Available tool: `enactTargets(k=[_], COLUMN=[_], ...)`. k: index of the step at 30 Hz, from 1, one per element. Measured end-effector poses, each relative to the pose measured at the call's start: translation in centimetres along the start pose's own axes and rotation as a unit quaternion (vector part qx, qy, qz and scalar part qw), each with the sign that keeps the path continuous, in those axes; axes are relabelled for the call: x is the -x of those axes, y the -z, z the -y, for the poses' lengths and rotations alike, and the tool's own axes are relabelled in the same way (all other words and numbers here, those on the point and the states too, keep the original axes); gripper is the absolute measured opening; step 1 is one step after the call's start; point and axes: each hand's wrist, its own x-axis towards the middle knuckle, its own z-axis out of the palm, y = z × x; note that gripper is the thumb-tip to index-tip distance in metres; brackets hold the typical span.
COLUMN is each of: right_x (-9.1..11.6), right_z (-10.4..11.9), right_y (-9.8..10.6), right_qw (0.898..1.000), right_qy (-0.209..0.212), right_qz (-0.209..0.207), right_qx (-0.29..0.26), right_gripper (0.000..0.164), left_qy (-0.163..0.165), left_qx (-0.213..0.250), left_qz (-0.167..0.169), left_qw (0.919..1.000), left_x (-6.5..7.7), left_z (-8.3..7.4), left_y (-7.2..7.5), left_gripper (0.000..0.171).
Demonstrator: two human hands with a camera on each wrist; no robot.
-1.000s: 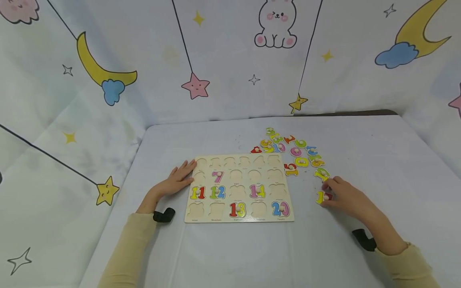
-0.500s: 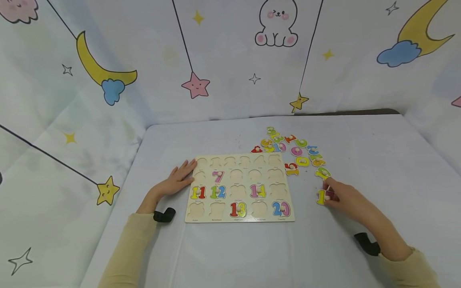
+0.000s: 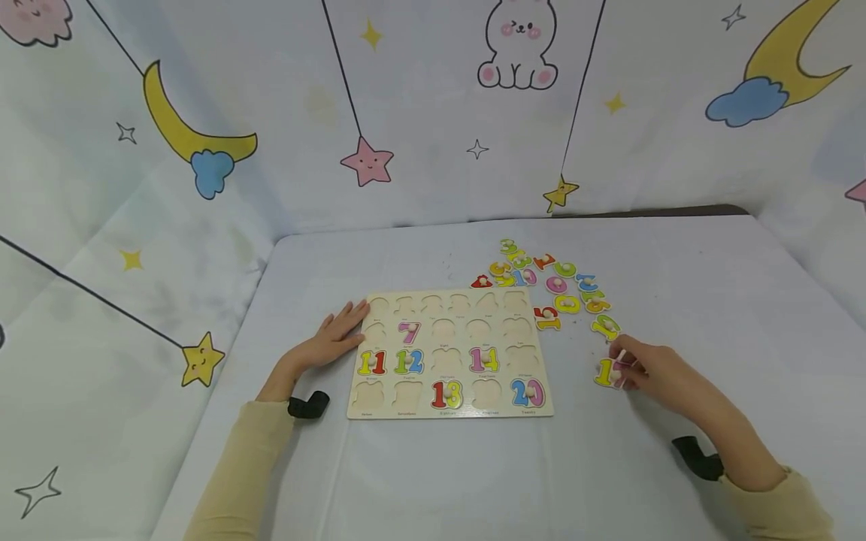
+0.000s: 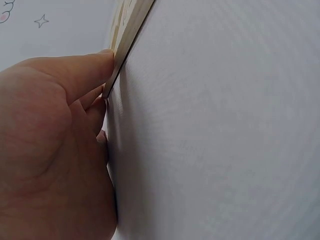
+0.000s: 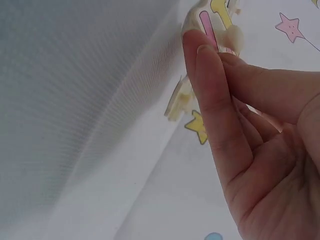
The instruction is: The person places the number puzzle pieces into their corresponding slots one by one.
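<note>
My left hand (image 3: 333, 338) rests flat, fingers fairly straight, at the left edge of a wooden number puzzle board (image 3: 425, 410). The left wrist view shows its thumb (image 4: 92, 70) against the board's side (image 4: 131, 30). To the right of the board, my right hand (image 3: 652, 374) pinches a number puzzle piece (image 3: 604, 372) with a yellow 1 and a pink second digit, partly hidden by the fingers. In the right wrist view, thumb and fingers (image 5: 212, 85) meet at the edge of that piece (image 5: 206, 20), near its round knob.
Several loose number pieces (image 3: 567, 304) lie behind and to the right of the board. A green-and-yellow piece (image 3: 605, 327) lies just beyond my right hand. Some recesses hold pieces, including 7 (image 3: 409, 332), 14 (image 3: 483, 359) and 20 (image 3: 527, 392). A patterned cloth backdrop (image 3: 433, 90) rises behind the table.
My right hand's fingers have shifted on the piece, and its wrist has moved slightly to the right. The piece is turned a little and its pink digit shows more. The left hand stays still.
</note>
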Motion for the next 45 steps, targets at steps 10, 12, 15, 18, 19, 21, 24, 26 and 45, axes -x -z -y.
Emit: enactTargets(k=[10, 12, 15, 18, 19, 21, 24, 26, 45], right_x=[-0.2, -0.3, -0.5, -0.9, -1.0, -1.3, -2.1, -2.8, -10.8], right_z=[0.4, 0.5, 0.5, 0.3, 0.3, 0.2, 0.4, 0.8, 11.3], right_y=[1.0, 1.2, 1.4, 1.6, 1.7, 1.8, 1.9, 1.9, -3.7], right_qw=[0.998, 0.997, 0.993, 0.99, 0.99, 0.988, 0.985, 0.98, 0.951], right_qy=[0.01, 0.017, 0.023, 0.028, 0.027, 0.025, 0.025, 0.021, 0.036], right_qz=[-0.053, -0.076, -0.107, -0.127, -0.131, -0.133, -0.129, -0.121, 0.001], right_qx=[-0.016, -0.022, -0.034, -0.048, -0.053, -0.07, -0.115, -0.155, -0.308], right_gripper=[0.014, 0.012, 0.011, 0.01, 0.01, 0.01, 0.012, 0.015, 0.015], left_qy=[0.014, 0.019, 0.022, 0.023, 0.025, 0.024, 0.024, 0.023, 0.018], left_qx=[0.002, 0.0, 0.0, 0.0, -0.001, -0.001, -0.005, -0.007, -0.01], left_qz=[0.008, 0.01, 0.012, 0.013, 0.014, 0.015, 0.014, 0.012, 0.008], left_qw=[0.9999, 0.9998, 0.9997, 0.9997, 0.9996, 0.9996, 0.9996, 0.9996, 0.9998], left_x=[0.1, 0.1, 0.0, 0.1, 0.1, 0.0, 0.0, 0.0, 0.1], left_z=[-0.2, -0.2, -0.2, -0.2, -0.2, -0.2, -0.1, -0.1, -0.2], left_y=[0.1, 0.2, 0.1, 0.1, 0.1, 0.0, 0.0, 0.1, 0.0], left_gripper=[0.064, 0.064, 0.064, 0.063, 0.063, 0.063, 0.063, 0.063, 0.063])
